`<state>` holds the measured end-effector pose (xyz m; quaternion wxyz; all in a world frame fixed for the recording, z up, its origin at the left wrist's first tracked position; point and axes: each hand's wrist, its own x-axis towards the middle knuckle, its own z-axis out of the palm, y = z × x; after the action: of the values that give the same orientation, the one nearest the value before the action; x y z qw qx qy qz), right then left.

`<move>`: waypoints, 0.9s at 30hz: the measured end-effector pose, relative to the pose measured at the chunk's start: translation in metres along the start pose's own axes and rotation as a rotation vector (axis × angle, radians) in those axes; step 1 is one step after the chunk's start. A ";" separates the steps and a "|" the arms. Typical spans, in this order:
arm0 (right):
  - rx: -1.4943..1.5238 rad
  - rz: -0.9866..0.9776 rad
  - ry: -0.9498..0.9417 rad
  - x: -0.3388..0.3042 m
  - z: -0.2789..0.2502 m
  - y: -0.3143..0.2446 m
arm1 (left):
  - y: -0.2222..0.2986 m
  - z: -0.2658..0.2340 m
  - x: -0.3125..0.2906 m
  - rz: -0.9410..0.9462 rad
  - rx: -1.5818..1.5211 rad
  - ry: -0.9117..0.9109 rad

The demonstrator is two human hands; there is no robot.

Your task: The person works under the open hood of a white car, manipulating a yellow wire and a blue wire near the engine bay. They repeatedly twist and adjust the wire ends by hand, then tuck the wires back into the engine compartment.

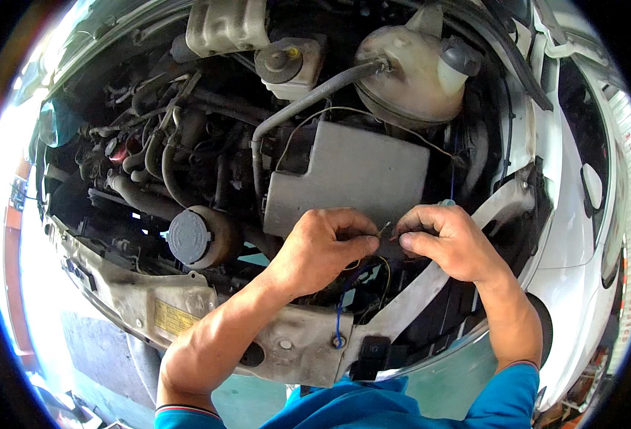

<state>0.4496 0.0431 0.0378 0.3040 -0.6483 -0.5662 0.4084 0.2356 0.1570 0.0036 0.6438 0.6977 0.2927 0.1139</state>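
1. The person leaned over an open engine bay, both forearms reaching in from below.
2. The left hand (326,243) was closed, pinching the end of a thin wire (385,229) between thumb and forefinger.
3. The right hand (444,239) was likewise closed, its fingertips pinched on the opposite wire end; the two ends met in the gap between the hands.
4. The wire sat just in front of a grey box cover (351,175), directly beyond the knuckles. A blue wire (339,314) hung below the left hand.
5. Judgement: the wire appeared light, limp and springy, its bare strands liable to fray or snap under hard bending. It was best held close to the ends, on the insulation, with fingertip pressure only.
6. A round grey cap (189,238) lay left of the left hand; a pale reservoir (408,71) stood well beyond the right.
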 end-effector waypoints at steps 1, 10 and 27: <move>0.022 0.005 0.017 -0.001 0.002 0.002 | 0.002 0.000 0.000 -0.002 0.033 -0.015; -0.002 -0.004 0.055 -0.003 0.008 -0.001 | 0.000 0.002 0.000 -0.006 0.029 -0.016; 0.015 -0.014 0.066 -0.002 0.011 0.001 | -0.002 0.011 -0.001 0.016 0.069 -0.039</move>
<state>0.4406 0.0404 0.0325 0.3301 -0.6552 -0.5572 0.3890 0.2403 0.1475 -0.0001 0.6240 0.7239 0.2783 0.0953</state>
